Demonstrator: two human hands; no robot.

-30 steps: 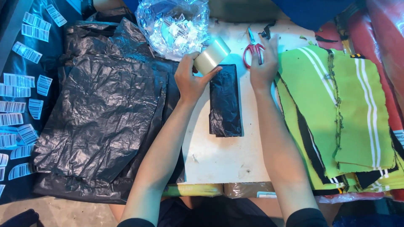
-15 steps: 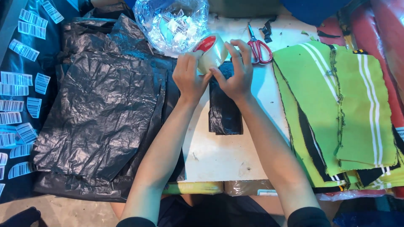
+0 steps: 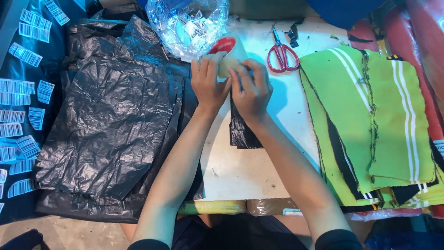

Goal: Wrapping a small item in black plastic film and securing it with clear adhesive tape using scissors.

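While we look down over both forearms, we see our left hand (image 3: 209,83) wrapped around a roll of clear packing tape (image 3: 226,52) with a red core, fingers closed on its side so the roll stays raised just above the white table (image 3: 249,171). Our right hand (image 3: 252,90) sits pressed close against the left, its fingertips pinched at the roll's outer face, apparently picking at the tape's edge; whether a loose end is actually caught we cannot tell. Directly beneath both hands lies a small folded black plastic packet (image 3: 243,132), partly hidden by the right wrist, so the roll hangs right over it. Left of the hands a stack of flat black plastic bags (image 3: 111,120) spreads across the surface, and barcode stickers (image 3: 21,115) lie in rows at the far left edge. Behind the roll stands a clear bag of cut labels (image 3: 185,23). Red-handled scissors (image 3: 280,54) rest within easy reach just right of the hands, blades pointing away, and a pile of green striped fabric pieces (image 3: 374,120) fills the right side
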